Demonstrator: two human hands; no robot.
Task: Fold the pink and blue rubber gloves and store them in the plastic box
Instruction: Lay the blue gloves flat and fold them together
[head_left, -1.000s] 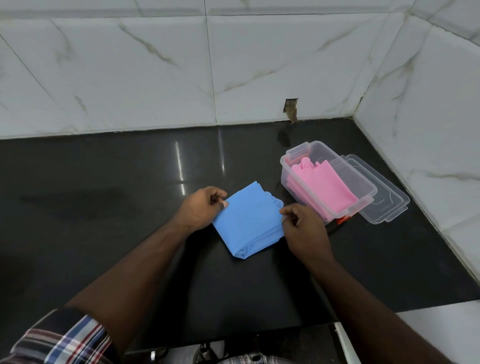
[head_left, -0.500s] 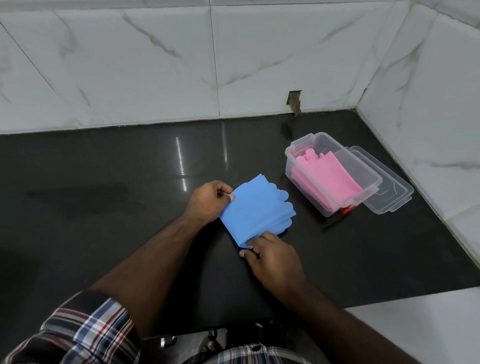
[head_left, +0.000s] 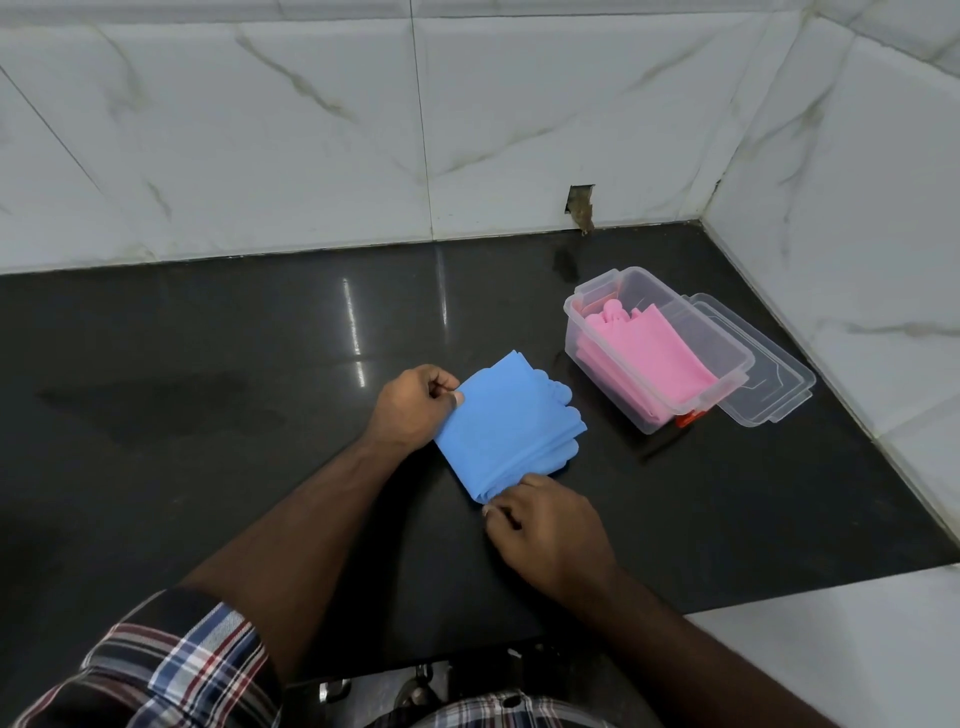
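Observation:
The folded blue rubber gloves lie on the black counter, their finger ends pointing right. My left hand pinches their upper left edge. My right hand grips the near corner of the fold. To the right stands the clear plastic box, uncovered, with the folded pink gloves lying inside. The box sits about a hand's width from the blue gloves.
The box's clear lid lies flat just right of the box, near the right wall. White marble tile walls close the back and right sides. A small hole shows at the base of the back wall.
My right hand left the gloves' right edge and came down to their near corner. The gloves' finger ends became visible on the right. My left hand kept its pinch.

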